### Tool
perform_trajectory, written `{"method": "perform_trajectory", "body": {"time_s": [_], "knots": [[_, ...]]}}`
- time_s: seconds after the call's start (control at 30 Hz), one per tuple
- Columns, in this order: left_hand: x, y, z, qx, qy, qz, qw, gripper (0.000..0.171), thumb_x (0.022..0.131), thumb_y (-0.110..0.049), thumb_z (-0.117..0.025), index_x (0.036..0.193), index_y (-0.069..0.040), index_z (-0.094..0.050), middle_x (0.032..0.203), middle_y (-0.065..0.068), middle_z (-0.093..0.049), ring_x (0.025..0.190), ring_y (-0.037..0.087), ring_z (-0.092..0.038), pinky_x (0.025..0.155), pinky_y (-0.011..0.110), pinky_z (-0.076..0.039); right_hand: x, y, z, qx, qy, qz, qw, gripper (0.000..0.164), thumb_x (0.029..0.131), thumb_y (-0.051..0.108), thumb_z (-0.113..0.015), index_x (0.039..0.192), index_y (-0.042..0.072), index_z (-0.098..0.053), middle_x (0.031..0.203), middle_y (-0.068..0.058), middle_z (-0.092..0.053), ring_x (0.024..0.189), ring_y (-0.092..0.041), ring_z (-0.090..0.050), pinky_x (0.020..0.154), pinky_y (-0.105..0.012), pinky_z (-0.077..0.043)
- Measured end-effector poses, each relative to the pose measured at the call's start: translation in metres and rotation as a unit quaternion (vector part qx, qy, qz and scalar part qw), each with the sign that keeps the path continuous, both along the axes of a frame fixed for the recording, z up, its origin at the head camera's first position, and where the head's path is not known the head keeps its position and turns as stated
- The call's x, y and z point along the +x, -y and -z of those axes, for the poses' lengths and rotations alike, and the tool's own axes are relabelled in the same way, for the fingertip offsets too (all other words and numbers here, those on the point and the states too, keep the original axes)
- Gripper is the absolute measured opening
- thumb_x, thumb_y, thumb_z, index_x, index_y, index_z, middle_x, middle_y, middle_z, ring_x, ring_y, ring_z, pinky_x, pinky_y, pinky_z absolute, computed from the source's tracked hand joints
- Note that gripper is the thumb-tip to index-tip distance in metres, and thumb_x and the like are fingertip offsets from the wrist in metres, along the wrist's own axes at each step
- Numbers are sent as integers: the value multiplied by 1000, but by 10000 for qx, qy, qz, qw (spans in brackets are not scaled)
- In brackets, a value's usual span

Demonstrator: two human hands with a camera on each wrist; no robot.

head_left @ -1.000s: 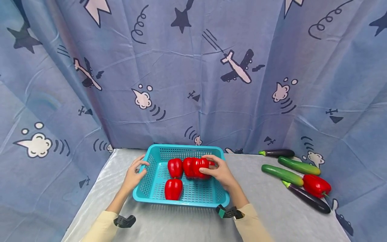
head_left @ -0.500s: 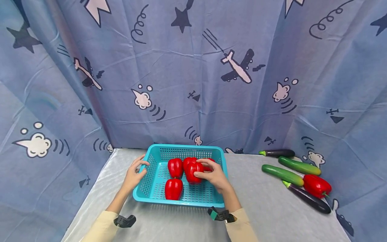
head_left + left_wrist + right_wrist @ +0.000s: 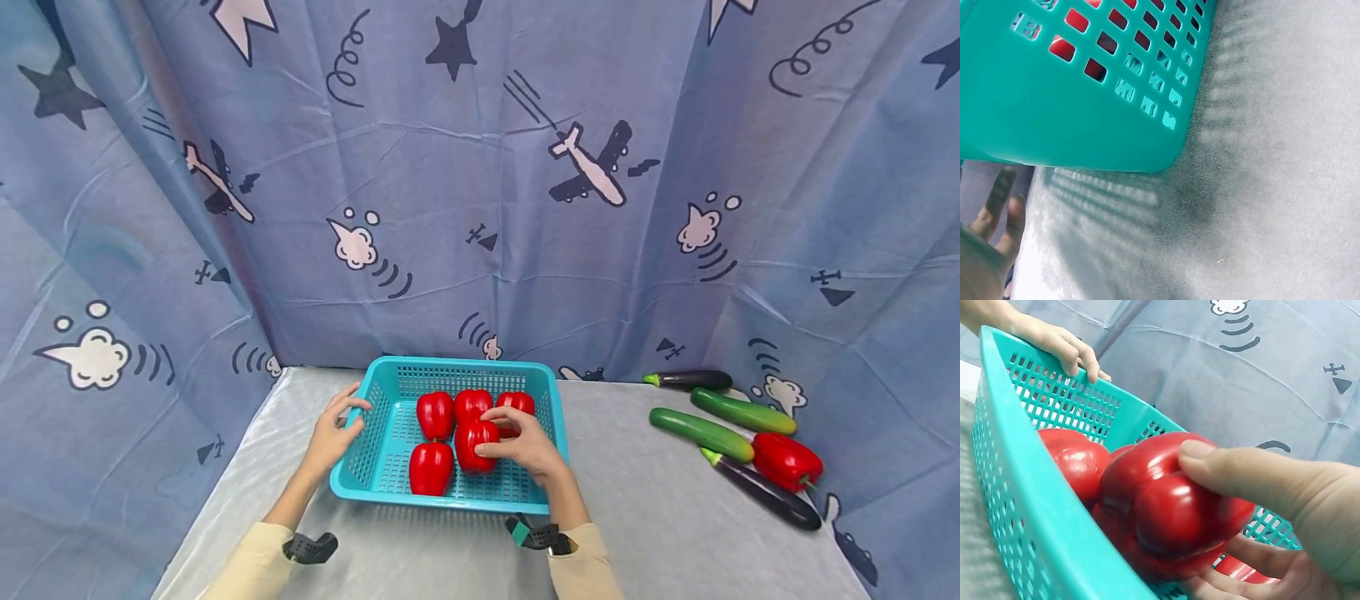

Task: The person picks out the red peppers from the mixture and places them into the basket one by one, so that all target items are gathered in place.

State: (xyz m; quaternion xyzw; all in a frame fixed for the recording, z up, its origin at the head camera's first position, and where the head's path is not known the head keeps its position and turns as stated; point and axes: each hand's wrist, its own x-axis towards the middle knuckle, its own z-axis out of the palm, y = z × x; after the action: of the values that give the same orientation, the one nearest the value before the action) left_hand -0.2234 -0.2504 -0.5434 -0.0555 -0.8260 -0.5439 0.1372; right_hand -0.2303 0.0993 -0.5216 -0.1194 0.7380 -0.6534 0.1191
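My right hand [image 3: 525, 446] holds a red bell pepper [image 3: 474, 448] inside the turquoise plastic basket [image 3: 495, 506], thumb on one side and fingers on the other. In the right wrist view the thumb presses the top of this bell pepper [image 3: 1169, 506]. More red bell peppers lie about it: one in front left [image 3: 430, 471], one at back left [image 3: 434, 414], one at back middle [image 3: 472, 402] and one at back right [image 3: 517, 403], partly behind my hand. My left hand [image 3: 330, 433] grips the basket's left rim, fingers hooked over it in the right wrist view.
On the right of the white-covered table [image 3: 615, 483] lie two eggplants, one at the back [image 3: 690, 380] and one in front [image 3: 765, 492]. Two green cucumbers [image 3: 701, 433] and another red bell pepper [image 3: 785, 461] lie between them. A patterned blue curtain [image 3: 420, 167] hangs behind.
My right hand has moved the bell pepper left and toward the front of the basket, uncovering the back-right bell pepper. The left hand has stayed at the rim.
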Motion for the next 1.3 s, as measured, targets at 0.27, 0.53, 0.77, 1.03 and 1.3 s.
{"method": "perform_trajectory", "body": {"time_s": [0.27,0.53,0.77,1.03,1.3], "knots": [[-6,4,11,-25,-55,3,10000,24,89,10,-59,108,0,-69,156,22,-38,141,39,-37,91,53,-44,-2,2,4,303,-63,-76,9995,41,78,7,-87,115,6,-68,120,-14,-60,114,-37,-52,77,-44,-57],[-6,4,13,1,-90,21,10000,23,90,10,-59,110,1,-69,156,20,-38,142,38,-37,92,54,-43,0,3,5,571,191,-178,9980,43,74,8,-90,109,6,-66,114,-16,-59,109,-38,-53,73,-44,-58],[4,-4,-5,79,-178,59,9998,22,90,15,-58,109,8,-67,153,30,-37,139,47,-37,91,61,-42,-1,3,9,880,362,-341,9949,42,71,5,-90,103,6,-62,105,-18,-58,100,-35,-55,68,-41,-58],[15,-11,-27,8,-85,88,9999,21,90,15,-57,108,11,-66,152,33,-37,138,51,-35,92,60,-41,0,5,10,1110,385,-423,9922,43,70,4,-91,100,7,-61,102,-16,-57,96,-31,-55,67,-41,-58],[15,-10,-26,125,-103,132,9998,20,90,15,-57,107,10,-66,152,33,-36,138,51,-35,93,62,-40,2,7,11,1252,374,-422,9905,44,69,4,-91,100,8,-60,105,-16,-57,100,-34,-54,68,-41,-59]]}}
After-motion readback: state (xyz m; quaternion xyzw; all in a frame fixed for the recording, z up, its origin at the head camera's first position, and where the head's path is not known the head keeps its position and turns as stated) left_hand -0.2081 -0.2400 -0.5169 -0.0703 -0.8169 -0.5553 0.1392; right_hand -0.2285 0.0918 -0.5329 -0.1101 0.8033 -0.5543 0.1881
